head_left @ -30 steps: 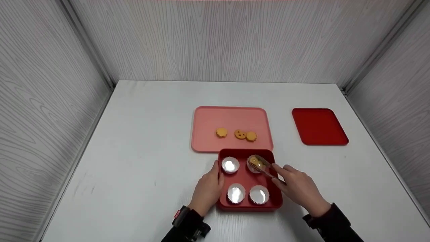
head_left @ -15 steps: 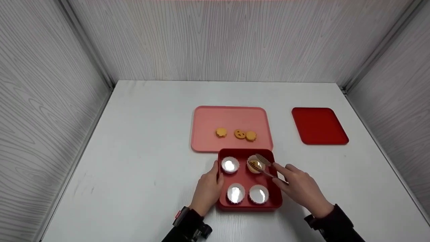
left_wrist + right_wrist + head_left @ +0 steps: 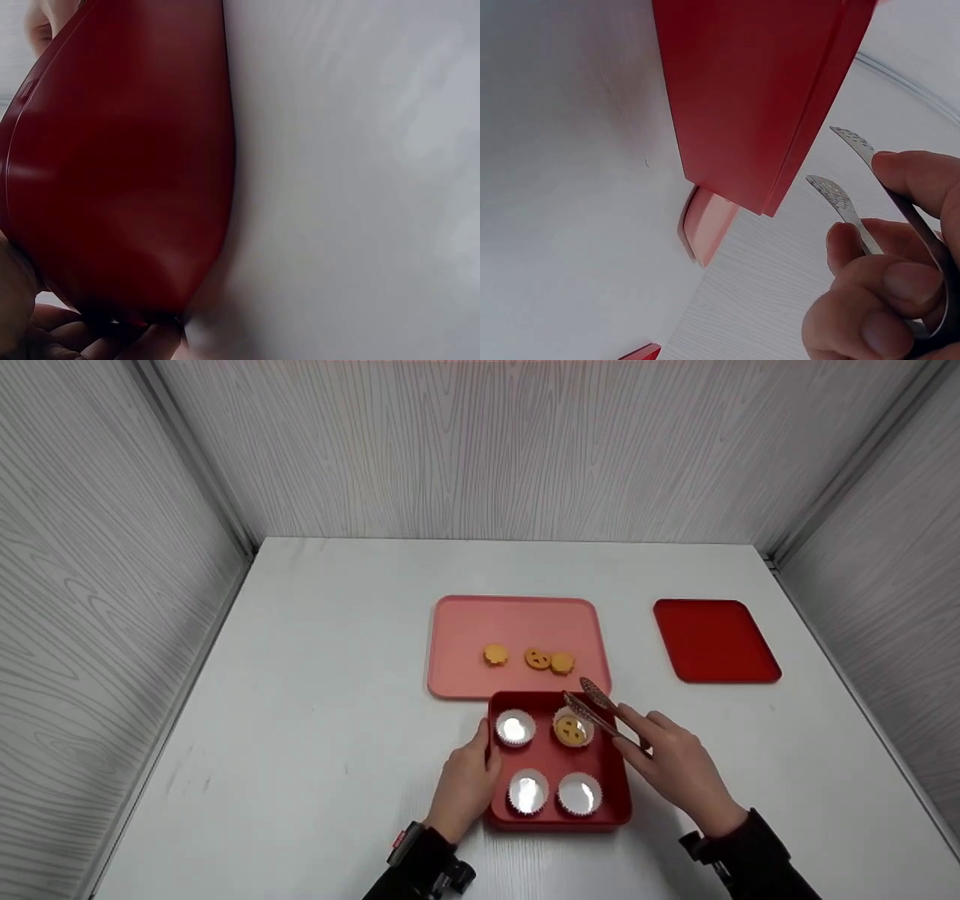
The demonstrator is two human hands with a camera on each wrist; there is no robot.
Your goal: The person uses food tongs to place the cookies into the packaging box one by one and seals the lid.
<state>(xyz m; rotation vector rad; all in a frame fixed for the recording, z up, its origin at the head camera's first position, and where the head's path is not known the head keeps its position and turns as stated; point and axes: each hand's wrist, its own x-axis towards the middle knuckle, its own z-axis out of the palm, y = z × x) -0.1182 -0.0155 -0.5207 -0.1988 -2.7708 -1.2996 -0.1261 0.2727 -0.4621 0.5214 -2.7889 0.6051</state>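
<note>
My left hand (image 3: 463,784) grips the left wall of a red box (image 3: 555,823), thumb on the near side of its rim and fingers along the outside. In the box stand several white paper baking cups; the back right cup holds a round cookie with holes (image 3: 571,730). My right hand (image 3: 675,765) holds metal tongs (image 3: 596,706) over the box's back right corner. The tongs' perforated tips are spread apart with nothing between them, as the right wrist view also shows. In the left wrist view the box's side wall (image 3: 127,165) fills much of the picture.
Behind the box lies a pink tray (image 3: 510,619) bearing two flower-shaped cookies (image 3: 495,654) and a round holed cookie (image 3: 537,658). A flat red tray (image 3: 716,641) lies farther right. Grey wood-grain panels (image 3: 480,450) stand around the white table (image 3: 300,697).
The tongs have let go of the holed cookie, which stays in the back right cup. My right hand has lifted them up and back toward the pink tray. My left hand stays put.
</note>
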